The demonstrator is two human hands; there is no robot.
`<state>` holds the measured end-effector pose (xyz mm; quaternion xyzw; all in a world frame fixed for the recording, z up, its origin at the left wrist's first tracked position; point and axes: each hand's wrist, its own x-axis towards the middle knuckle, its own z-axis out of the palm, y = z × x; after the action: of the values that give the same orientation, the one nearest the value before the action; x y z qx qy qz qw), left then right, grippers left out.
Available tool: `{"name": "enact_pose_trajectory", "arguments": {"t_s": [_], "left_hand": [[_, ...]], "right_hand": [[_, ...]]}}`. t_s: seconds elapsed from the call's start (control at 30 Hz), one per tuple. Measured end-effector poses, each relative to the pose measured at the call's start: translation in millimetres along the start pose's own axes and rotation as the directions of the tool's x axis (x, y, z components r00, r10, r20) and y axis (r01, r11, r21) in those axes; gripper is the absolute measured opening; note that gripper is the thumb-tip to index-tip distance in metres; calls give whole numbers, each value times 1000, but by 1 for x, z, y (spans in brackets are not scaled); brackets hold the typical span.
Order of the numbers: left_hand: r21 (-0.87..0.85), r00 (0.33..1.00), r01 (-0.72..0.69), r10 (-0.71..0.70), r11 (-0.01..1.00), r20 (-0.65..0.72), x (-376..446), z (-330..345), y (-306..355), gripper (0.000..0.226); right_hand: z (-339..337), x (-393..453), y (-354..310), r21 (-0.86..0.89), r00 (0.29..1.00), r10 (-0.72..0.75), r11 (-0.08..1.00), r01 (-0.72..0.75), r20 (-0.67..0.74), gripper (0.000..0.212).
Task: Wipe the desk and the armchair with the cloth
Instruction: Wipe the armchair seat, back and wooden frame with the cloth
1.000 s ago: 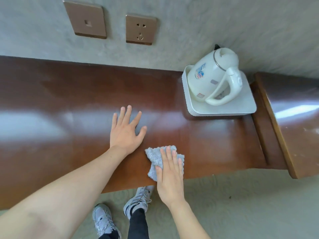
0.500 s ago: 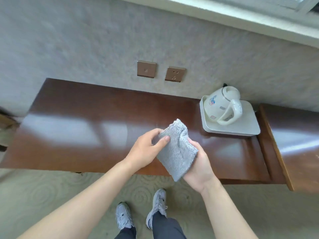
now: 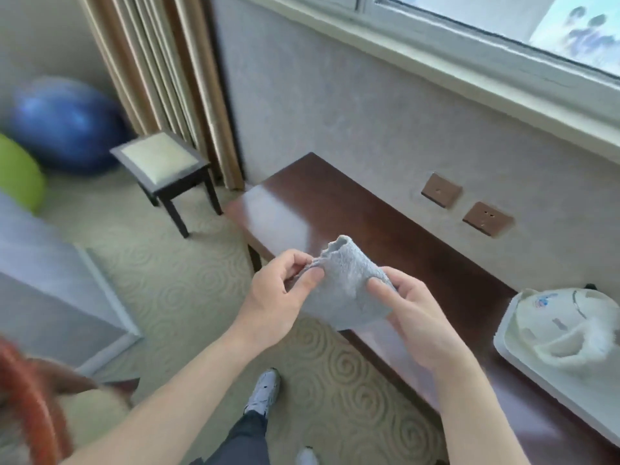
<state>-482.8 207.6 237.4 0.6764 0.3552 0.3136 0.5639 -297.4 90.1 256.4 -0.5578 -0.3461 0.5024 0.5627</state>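
Holding the cloth (image 3: 345, 286) off the desk (image 3: 335, 209) edge, both hands (image 3: 278, 293) (image 3: 416, 317) pinch it; armchair (image 3: 37, 407) likely remains unwiped.

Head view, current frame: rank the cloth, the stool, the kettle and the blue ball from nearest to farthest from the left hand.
1. The cloth: pinched in the left hand, its other side held by the right hand.
2. The stool: on the carpet, up and left, by the curtain.
3. The kettle: far right, on its white tray on the desk.
4. The blue ball: far left, beyond the stool.
Stool and kettle are close to call.
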Motion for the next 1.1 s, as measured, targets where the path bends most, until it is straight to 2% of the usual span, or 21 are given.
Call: {"name": "enact_pose_trajectory", "arguments": {"t_s": [0.07, 0.17, 0.23, 0.3, 0.37, 0.47, 0.57, 0.63, 0.67, 0.8, 0.87, 0.93, 1.0, 1.1], "left_hand": [[-60, 991, 69, -76, 996, -114, -33, -11, 3, 15], [-156, 954, 123, -160, 980, -252, -77, -30, 10, 23], [-205, 936, 148, -203, 968, -287, -104, -47, 17, 34], [-261, 932, 196, -262, 945, -251, -126, -61, 24, 51], [-270, 917, 209, -284, 940, -279, -158, -81, 28, 51], [-220, 855, 146, -236, 964, -463, -207, -111, 28, 37], [-245, 810, 57, -188, 968, -555, -259, -145, 25, 34], [-262, 795, 31, -183, 964, -578, -296, -168, 19, 35], [-259, 786, 23, -178, 966, -592, -316, -179, 16, 34], [-260, 711, 66, -228, 963, -666, -414, -235, -19, 36], [-277, 716, 119, -275, 954, -642, -464, -269, -44, 51], [-288, 664, 205, -349, 936, -661, -513, -296, -67, 66], [-276, 601, 296, -403, 914, -690, -553, -322, -89, 63], [-245, 593, 423, -471, 872, -653, -588, -356, -118, 54]], "right_hand": [[18, -4, 0, 102, 999, 19, 994, -23, 44, 24], [48, -9, -4, 161, 992, 37, 985, -57, 122, 28], [75, -13, -6, 192, 979, 68, 976, -106, 194, 36], [98, -16, -5, 184, 956, 86, 973, -141, 280, 44], [134, -25, -3, 152, 912, 95, 974, -168, 399, 49], [187, -46, 8, 149, 807, 112, 959, -240, 579, 70], [239, -76, 33, 130, 610, 140, 917, -377, 780, 86], [279, -99, 53, 104, 503, 158, 884, -455, 849, 87], [301, -111, 65, 98, 482, 173, 868, -486, 859, 83], [402, -163, 103, -11, 503, 293, 871, -491, 813, 61], [443, -188, 125, 11, 520, 336, 832, -554, 785, 55], [476, -208, 144, 39, 537, 373, 793, -607, 757, 53], [504, -222, 157, 88, 583, 401, 768, -634, 707, 53], [534, -228, 172, 185, 671, 422, 747, -638, 610, 55]]}}
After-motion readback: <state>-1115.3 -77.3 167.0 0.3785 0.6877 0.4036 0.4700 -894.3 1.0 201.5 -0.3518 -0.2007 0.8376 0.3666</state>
